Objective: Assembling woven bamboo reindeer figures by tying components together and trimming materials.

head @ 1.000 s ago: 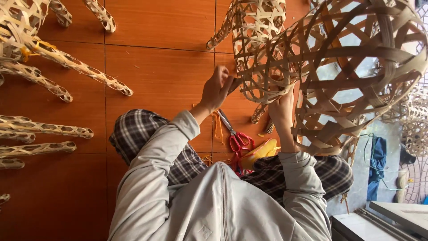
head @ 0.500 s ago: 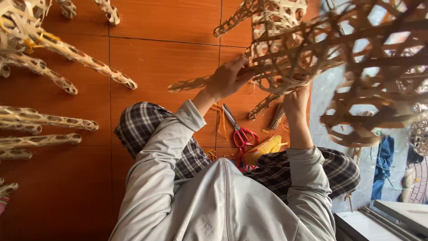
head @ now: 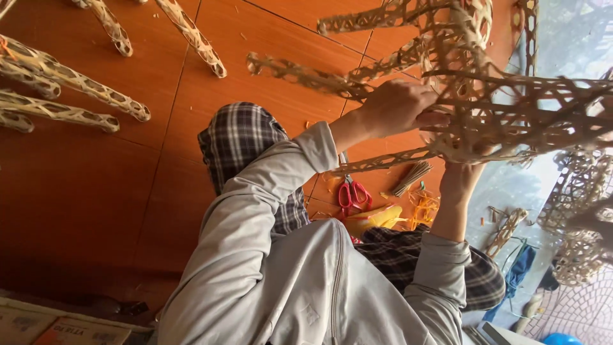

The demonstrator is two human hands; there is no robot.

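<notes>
Left hand (head: pixel 399 105): closed, fingers curled around strips of the woven bamboo frame (head: pixel 485 121), gripping it where several loose strip ends meet. Right hand (head: pixel 463 171): raised under the same frame, pressed to its lower edge; whether the fingers are closed cannot be told, since the weave hides them. Woven bamboo frame: open lattice of pale strips, held up in the air in front of the person, over the knees, blurred on its far side. Handling note, as a judgement: the strips look thin and springy, so a firm hold close to the crossing, with the lower hand steadying the weight, would suit best; loose ends (head: pixel 287 70) stick out towards the floor and could snag a sleeve (head: pixel 255 211). Below the hands, on the orange floor (head: pixel 140 185): 1 pair of red-handled scissors (head: pixel 353 195), 1 small bundle of thin sticks (head: pixel 412 177), 1 yellow object (head: pixel 377 218) just beside the scissors, and scattered orange scraps (head: pixel 423 207). Open room: bare floor lies between the knee (head: pixel 239 137) and the long woven pieces (head: pixel 70 96) at the far side, well apart from the hands. Crowded side: more woven baskets (head: pixel 578 217) stand near the frame's outer edge, leaving little swing room there.
</notes>
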